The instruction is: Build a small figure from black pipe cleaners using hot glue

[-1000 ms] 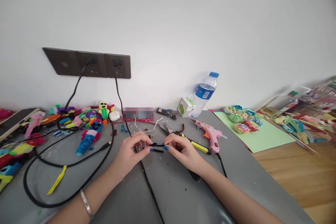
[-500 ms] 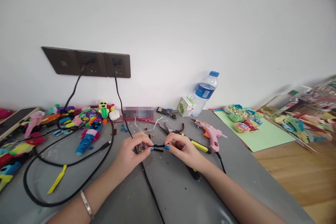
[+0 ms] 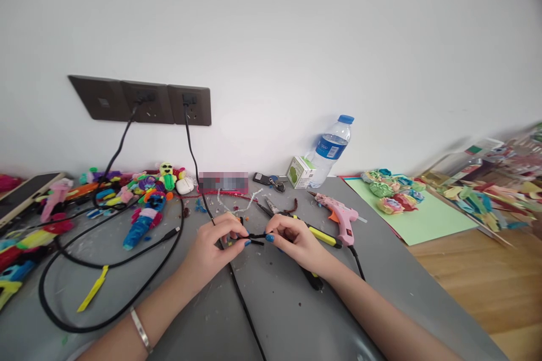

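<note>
Between my two hands, above the grey table (image 3: pixel 279 327), a short black pipe cleaner (image 3: pixel 256 236) is stretched, with one strand doubled below the other. My left hand (image 3: pixel 221 241) pinches its left part between thumb and fingers. On the other side my right hand (image 3: pixel 294 240) grips the right end by the fingertips. Under and behind my right hand lie pliers with yellow and black handles (image 3: pixel 324 236), partly hidden. A black power cord (image 3: pixel 241 293) passes beneath my left hand.
To the right are a pink glue gun (image 3: pixel 339 213), a water bottle (image 3: pixel 330 152), a small green-and-white box (image 3: pixel 300 172) and green paper (image 3: pixel 427 220) bearing crumpled paper flowers (image 3: pixel 392 192). Pipe-cleaner figures (image 3: pixel 146 220) and a looped black cable (image 3: pixel 46 304) lie at left.
Almost nothing differs. The fingers of my left hand have shifted very slightly on the black pipe cleaner.
</note>
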Demonstrator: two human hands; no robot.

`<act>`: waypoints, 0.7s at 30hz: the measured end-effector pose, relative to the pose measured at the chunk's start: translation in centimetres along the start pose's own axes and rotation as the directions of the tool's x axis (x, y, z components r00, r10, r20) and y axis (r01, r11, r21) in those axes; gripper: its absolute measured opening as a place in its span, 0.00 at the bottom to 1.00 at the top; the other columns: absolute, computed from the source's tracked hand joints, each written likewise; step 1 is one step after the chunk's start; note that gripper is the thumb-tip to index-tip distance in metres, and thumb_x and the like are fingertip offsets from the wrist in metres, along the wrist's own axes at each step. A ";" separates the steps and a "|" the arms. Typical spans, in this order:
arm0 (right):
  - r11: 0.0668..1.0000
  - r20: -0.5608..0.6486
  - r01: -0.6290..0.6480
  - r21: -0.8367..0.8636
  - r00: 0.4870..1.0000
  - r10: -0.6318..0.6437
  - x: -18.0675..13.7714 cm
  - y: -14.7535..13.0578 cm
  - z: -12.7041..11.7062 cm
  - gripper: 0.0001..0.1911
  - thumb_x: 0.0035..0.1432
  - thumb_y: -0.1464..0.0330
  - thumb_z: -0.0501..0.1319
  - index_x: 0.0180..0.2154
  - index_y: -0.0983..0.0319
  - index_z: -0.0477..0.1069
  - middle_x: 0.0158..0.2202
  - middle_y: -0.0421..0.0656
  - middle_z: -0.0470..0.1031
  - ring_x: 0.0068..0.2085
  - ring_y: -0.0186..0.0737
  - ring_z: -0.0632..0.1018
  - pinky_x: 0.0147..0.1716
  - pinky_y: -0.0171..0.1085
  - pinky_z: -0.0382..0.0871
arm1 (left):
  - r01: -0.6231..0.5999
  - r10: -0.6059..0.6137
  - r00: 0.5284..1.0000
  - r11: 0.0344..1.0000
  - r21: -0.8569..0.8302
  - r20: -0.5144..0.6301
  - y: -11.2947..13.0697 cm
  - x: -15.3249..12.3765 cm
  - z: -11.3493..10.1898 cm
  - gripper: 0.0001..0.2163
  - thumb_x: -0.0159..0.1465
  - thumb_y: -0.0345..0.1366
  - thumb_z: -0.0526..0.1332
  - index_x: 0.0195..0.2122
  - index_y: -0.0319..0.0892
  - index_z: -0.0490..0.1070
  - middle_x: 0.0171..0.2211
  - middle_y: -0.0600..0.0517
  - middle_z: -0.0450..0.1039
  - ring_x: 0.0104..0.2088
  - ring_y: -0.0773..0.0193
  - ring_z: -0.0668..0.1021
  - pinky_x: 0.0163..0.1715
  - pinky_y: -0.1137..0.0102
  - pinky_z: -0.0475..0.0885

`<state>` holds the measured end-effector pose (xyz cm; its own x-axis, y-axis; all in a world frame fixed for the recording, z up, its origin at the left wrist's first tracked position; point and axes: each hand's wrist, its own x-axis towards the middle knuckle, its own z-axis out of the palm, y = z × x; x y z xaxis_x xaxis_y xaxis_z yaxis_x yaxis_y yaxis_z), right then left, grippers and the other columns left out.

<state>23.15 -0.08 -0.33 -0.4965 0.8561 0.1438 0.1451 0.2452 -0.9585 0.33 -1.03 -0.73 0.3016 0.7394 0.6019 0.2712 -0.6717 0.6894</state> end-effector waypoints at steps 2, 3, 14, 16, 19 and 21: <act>1.000 -0.002 0.004 -0.005 1.000 -0.004 0.0 0.0 0.0 0.18 0.64 0.53 0.61 0.33 0.62 0.68 0.24 0.36 0.61 0.26 0.33 0.60 0.25 0.34 0.52 | -0.009 0.009 1.000 1.000 0.003 0.007 0.0 0.0 0.0 0.06 0.62 0.23 0.63 0.34 0.42 0.74 0.32 0.53 0.75 0.30 0.70 0.75 0.28 0.78 0.69; 1.000 -0.005 0.006 -0.008 1.000 -0.006 0.0 0.0 0.0 0.18 0.64 0.53 0.61 0.33 0.62 0.68 0.24 0.36 0.61 0.26 0.33 0.60 0.25 0.34 0.52 | -0.011 0.011 1.000 1.000 0.002 0.012 0.1 0.0 0.0 0.07 0.62 0.23 0.63 0.34 0.42 0.74 0.32 0.53 0.75 0.29 0.70 0.75 0.27 0.79 0.69; 1.000 -0.018 0.018 -0.024 1.000 -0.019 0.1 -0.3 0.0 0.17 0.64 0.54 0.61 0.33 0.61 0.68 0.24 0.37 0.62 0.26 0.33 0.61 0.25 0.34 0.53 | -0.013 0.013 0.999 1.000 0.009 0.038 0.2 0.0 0.0 0.08 0.62 0.21 0.61 0.33 0.42 0.73 0.31 0.53 0.74 0.29 0.69 0.75 0.26 0.78 0.68; 1.000 -0.020 0.021 -0.020 1.000 -0.021 0.1 -0.3 0.0 0.17 0.64 0.54 0.61 0.33 0.61 0.68 0.24 0.37 0.61 0.25 0.33 0.60 0.24 0.34 0.53 | -0.016 0.016 0.999 1.000 0.007 0.042 0.2 0.0 0.0 0.08 0.62 0.21 0.61 0.33 0.42 0.73 0.31 0.53 0.74 0.29 0.69 0.75 0.27 0.78 0.68; 1.000 -0.024 0.022 -0.014 0.999 -0.023 0.0 -0.3 0.1 0.16 0.65 0.55 0.61 0.34 0.62 0.69 0.24 0.36 0.60 0.25 0.32 0.59 0.24 0.34 0.52 | -0.029 0.028 0.998 1.000 0.011 0.049 0.2 0.0 0.0 0.08 0.62 0.21 0.62 0.33 0.42 0.74 0.31 0.53 0.74 0.30 0.69 0.75 0.27 0.78 0.68; 1.000 -0.027 0.021 -0.013 0.999 -0.021 0.0 -0.4 0.1 0.16 0.65 0.55 0.61 0.34 0.62 0.69 0.24 0.35 0.59 0.25 0.32 0.58 0.24 0.33 0.51 | -0.036 0.035 0.998 0.999 0.017 0.057 0.2 0.0 -0.1 0.08 0.62 0.21 0.62 0.33 0.42 0.74 0.31 0.52 0.74 0.30 0.69 0.76 0.27 0.77 0.68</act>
<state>23.02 -0.19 -0.01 -0.4765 0.8624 0.1708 0.1458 0.2691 -0.9520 0.33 -1.16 -0.57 0.3628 0.7117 0.6016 0.2759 -0.6987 0.6601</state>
